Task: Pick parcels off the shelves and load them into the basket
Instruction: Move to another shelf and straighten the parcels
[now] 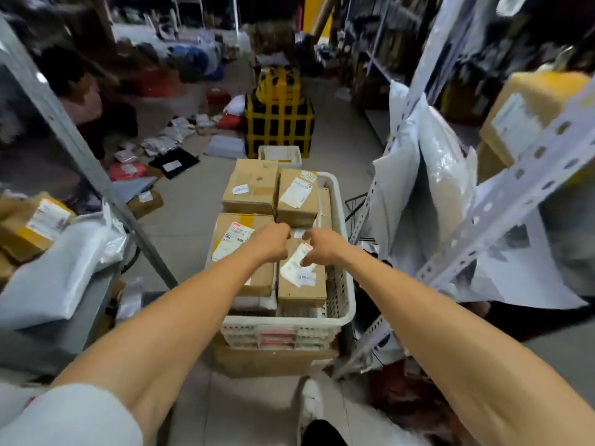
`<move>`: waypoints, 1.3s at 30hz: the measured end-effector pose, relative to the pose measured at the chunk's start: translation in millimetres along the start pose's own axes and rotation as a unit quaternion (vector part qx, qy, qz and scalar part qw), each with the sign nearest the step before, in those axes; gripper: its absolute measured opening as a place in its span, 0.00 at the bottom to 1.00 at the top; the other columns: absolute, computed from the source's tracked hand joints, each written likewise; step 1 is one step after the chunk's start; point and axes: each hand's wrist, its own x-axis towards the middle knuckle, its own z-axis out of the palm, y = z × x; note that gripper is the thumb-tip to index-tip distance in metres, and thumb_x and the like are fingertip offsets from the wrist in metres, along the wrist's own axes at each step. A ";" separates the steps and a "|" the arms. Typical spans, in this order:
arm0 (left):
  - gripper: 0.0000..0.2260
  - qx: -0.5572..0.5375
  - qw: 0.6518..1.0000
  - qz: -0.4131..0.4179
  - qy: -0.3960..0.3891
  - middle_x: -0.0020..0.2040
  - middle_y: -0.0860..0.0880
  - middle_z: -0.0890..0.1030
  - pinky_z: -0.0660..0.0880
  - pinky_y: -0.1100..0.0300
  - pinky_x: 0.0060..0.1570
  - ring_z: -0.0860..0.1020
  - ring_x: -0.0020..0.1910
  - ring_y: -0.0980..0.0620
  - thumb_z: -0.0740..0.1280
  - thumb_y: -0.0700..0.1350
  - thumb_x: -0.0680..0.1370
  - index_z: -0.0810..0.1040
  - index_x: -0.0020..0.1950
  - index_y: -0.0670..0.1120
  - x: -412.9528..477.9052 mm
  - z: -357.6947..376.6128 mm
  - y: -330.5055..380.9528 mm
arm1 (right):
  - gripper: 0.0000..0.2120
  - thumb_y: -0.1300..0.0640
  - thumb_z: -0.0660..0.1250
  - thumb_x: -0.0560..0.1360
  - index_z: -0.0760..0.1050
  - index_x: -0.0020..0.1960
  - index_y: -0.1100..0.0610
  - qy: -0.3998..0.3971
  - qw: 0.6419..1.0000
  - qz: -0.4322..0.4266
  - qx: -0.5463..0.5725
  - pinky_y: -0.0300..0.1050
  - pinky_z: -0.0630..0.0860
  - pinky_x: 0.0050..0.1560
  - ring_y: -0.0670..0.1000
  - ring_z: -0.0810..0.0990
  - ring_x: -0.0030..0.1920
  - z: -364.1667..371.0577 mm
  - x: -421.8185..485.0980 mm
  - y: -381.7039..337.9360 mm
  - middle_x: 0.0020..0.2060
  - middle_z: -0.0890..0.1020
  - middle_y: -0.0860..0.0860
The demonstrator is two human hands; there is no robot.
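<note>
Head view: curled hands (270,243) at parcel (301,281)

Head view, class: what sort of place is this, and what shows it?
Probably a parcel depot or courier sorting room: perforated grey metal shelving holding white plastic mailer bags, labelled brown cardboard boxes piled in a white plastic basket, and loose parcels strewn across the floor.

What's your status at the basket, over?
Left grip, right grip curled over small box, hold unclear. Basket stacked full of boxes. Shelf post close on right.
</note>
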 end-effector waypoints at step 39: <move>0.19 0.176 0.724 0.663 -0.075 0.55 0.47 0.80 0.76 0.53 0.52 0.77 0.54 0.46 0.74 0.50 0.69 0.77 0.59 0.48 -345.6 101.9 566.7 | 0.33 0.49 0.75 0.69 0.69 0.70 0.58 0.349 0.775 0.510 0.135 0.48 0.74 0.61 0.55 0.75 0.62 32.9 -679.8 239.1 0.62 0.77 0.55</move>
